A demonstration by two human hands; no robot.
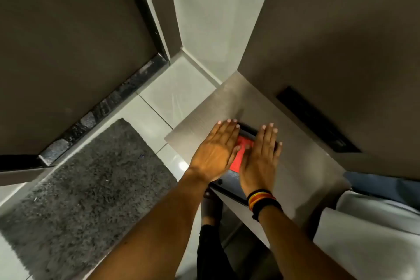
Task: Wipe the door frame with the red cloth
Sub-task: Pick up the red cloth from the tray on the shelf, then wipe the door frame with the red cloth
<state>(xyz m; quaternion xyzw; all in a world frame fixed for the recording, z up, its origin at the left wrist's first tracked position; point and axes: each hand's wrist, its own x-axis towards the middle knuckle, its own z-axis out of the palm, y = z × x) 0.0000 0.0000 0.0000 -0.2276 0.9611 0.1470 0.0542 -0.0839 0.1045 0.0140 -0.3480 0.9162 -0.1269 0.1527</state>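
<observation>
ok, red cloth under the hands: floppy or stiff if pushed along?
Likely floppy: the red cloth lies flat and thin beneath the left hand and right hand. It probably slides easily on the smooth grey surface, though it may bunch.

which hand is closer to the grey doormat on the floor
Left. The left hand lies flat on the red cloth, on the side toward the grey doormat; the right hand is flat beside it, farther from the mat.

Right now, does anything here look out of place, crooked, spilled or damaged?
Nothing looks spilled or broken. The grey mat lies flat by the dark threshold. Both hands, left hand and right hand, lie flat over the red cloth, which rests on a dark block rather than on a door frame.
</observation>
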